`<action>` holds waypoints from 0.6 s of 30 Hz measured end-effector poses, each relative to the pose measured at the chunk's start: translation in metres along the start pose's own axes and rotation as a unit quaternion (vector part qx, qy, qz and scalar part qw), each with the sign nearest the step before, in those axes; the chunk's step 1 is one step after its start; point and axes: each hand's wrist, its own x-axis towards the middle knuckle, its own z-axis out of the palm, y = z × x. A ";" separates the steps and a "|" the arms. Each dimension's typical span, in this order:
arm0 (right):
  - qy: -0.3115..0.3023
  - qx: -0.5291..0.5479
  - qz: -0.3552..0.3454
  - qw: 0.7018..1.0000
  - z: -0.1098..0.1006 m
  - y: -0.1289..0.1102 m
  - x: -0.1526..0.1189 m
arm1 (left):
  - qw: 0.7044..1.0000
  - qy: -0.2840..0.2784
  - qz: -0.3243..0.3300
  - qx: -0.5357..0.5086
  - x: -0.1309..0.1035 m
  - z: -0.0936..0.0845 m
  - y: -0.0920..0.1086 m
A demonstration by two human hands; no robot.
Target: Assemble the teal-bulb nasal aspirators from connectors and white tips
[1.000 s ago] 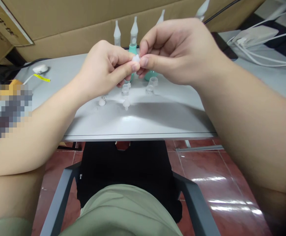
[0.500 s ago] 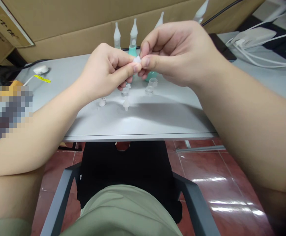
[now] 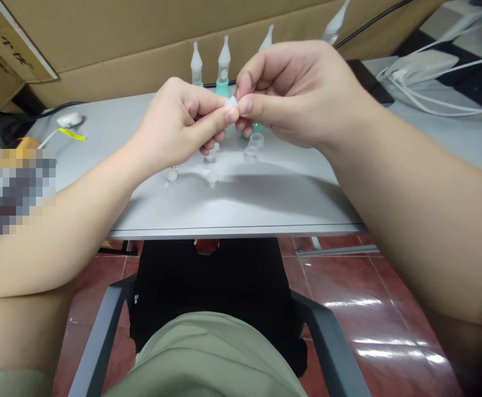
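Observation:
My left hand (image 3: 187, 118) and my right hand (image 3: 294, 91) meet above the table. Thumb and forefinger of each pinch a small white translucent piece (image 3: 231, 102) between them; most of it is covered by the fingers. Behind the hands stand nasal aspirators with white tapered tips, one at the left (image 3: 197, 63) and another with a teal bulb (image 3: 223, 69). A third tip (image 3: 267, 38) shows over my right hand. On the table below lie small clear parts: a cup-like pair (image 3: 253, 146), a pale nozzle piece (image 3: 212, 175) and a small cap (image 3: 172, 173).
The grey table (image 3: 241, 212) ends close to my lap. Cardboard (image 3: 121, 44) walls its back. White cables (image 3: 435, 94) and a dark flat object (image 3: 369, 80) lie at the right. A white plug (image 3: 69, 119) with a yellow tag is at the left.
Both hands keep their pinch on the small white piece with hardly any movement. The whole view has shifted slightly.

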 end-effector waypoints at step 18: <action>0.019 -0.029 -0.060 0.998 0.001 -0.002 0.003 | 0.996 0.021 0.010 -0.081 0.000 -0.001 -0.009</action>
